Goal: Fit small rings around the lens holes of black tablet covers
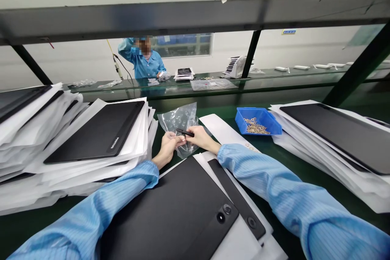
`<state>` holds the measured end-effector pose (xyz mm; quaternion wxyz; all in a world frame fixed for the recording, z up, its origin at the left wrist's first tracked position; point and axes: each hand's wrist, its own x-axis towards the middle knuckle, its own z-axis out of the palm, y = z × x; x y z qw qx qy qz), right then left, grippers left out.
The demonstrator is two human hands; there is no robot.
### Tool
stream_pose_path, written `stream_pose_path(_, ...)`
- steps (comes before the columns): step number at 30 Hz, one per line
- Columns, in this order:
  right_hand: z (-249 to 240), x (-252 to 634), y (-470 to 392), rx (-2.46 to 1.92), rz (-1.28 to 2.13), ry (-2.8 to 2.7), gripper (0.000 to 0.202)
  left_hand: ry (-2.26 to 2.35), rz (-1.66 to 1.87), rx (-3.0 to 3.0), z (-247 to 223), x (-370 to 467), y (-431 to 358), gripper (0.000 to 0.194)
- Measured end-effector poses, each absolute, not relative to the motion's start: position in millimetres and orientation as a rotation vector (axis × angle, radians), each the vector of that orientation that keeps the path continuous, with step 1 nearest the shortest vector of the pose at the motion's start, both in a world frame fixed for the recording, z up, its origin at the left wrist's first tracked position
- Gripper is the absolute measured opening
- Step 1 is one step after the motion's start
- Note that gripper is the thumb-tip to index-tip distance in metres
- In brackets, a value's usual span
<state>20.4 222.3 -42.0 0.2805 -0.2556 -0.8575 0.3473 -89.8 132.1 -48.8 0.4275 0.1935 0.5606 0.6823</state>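
Observation:
In the middle, over a clear plastic bag [179,118], my two hands are close together. My right hand [201,137] grips slim black tweezers [185,132], which point left. Close to their tips, my left hand [169,145] has its fingers pinched together; whatever they hold is too small to make out. Below my hands lies a black tablet back cover [170,211] with a round camera ring at its corner. It overlaps a second black cover [240,203] with white sheets between. A white strip [225,130] with a few small rings on it lies right of the bag.
A blue tray [258,118] of small gold-coloured parts stands to the right. Stacks of black covers and white sheets rise at left [100,134] and right [338,134]. A shelf beam [195,12] crosses above. A person in blue [148,65] sits across the bench.

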Motion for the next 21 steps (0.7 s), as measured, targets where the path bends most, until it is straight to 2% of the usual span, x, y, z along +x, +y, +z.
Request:
stream_pose_path(4,-34.3,28.3,225.6,-0.718,1.163,-2.236,0.018,1.46,1.724,0.489,-48.3,-87.5,131.7,0.027)
stream_pose_path(9,-11.6,35.6,226.1,-0.698,1.458,-2.184,0.019,1.606,1.791,0.519,-44.7,-89.0,131.8,0.029)
stream_pose_path(16,21.7,85.8,195.5,-0.778,1.757,-2.134,0.011,1.996,1.794,0.732,-12.2,-98.7,114.6,0.026)
stream_pose_path(18,21.3,116.5,172.3,-0.822,1.823,-2.176,0.009,2.018,1.69,0.904,-2.0,-94.4,99.2,0.033)
stream_pose_path(20,17.0,146.0,144.5,-0.855,1.89,-2.209,0.007,1.906,1.408,1.181,5.2,-85.6,78.3,0.024)
stream_pose_path(21,13.7,158.4,130.5,-0.881,1.929,-2.207,0.006,1.756,1.121,1.536,7.3,-79.7,66.0,0.014)
